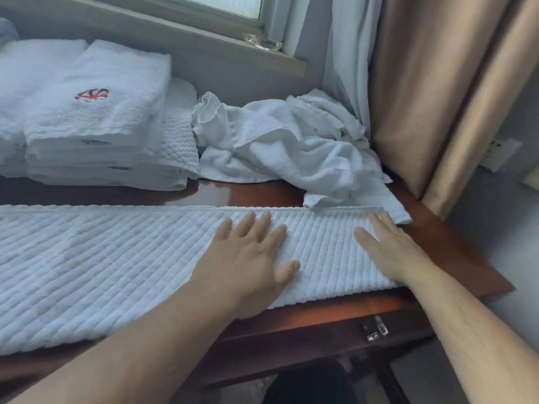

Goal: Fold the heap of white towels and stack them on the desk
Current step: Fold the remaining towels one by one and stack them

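Note:
A long white ribbed towel lies flat across the front of the dark red wooden desk, folded into a strip. My left hand presses flat on it with fingers spread. My right hand rests flat on the towel's right end, fingers straight. Behind them, a crumpled heap of white towels sits at the back right of the desk. A stack of folded white towels with a red emblem on top stands at the back left.
A second folded pile stands left of the stack. Beige and white curtains hang at the right beside the heap. A window sill with a glass dish runs behind the desk. A metal drawer lock shows below the front edge.

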`<state>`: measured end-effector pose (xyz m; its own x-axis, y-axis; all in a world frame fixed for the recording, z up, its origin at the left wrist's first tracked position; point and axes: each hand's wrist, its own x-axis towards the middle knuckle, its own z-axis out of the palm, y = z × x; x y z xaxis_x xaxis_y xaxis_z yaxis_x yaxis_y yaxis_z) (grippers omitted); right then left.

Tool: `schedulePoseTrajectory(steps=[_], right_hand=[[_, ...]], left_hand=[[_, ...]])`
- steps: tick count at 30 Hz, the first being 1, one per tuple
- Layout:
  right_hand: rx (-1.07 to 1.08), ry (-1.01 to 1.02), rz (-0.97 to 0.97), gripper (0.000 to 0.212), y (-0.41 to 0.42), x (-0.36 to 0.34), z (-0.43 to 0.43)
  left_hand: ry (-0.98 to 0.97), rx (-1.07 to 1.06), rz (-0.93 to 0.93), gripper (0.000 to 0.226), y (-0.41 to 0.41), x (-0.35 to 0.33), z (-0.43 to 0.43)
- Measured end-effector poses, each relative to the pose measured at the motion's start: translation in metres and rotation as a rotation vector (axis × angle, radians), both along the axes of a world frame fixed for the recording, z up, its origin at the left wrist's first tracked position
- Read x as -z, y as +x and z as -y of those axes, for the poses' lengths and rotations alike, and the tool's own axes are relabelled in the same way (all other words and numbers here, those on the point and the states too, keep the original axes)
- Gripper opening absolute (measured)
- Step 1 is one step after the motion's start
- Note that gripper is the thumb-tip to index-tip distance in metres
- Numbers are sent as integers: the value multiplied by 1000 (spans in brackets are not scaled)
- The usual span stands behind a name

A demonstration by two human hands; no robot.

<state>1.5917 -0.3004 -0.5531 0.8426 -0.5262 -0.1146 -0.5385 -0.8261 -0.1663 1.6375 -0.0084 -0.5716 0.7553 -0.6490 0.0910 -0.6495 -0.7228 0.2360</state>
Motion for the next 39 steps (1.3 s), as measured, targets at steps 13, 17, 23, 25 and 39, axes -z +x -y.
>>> schedulePoseTrajectory(steps=[13, 17, 23, 25, 39], right_hand=[[389, 1184, 999, 27, -95, -14, -99], [525, 1573, 826, 34, -123, -6, -117], [572, 1675, 687, 48, -127, 1, -111], [587, 1650, 634, 51, -127, 3, -107], [743, 1590, 961, 35, -133, 12, -80]], left_hand=[[-21, -12, -21, 70, 3, 0, -1], [10, -2, -31, 71, -2, -3, -5], [29, 21, -31, 71, -12, -4, -11], [26, 24, -35, 71, -16, -3, -14], [32, 46, -22, 72, -24, -4, -18]])
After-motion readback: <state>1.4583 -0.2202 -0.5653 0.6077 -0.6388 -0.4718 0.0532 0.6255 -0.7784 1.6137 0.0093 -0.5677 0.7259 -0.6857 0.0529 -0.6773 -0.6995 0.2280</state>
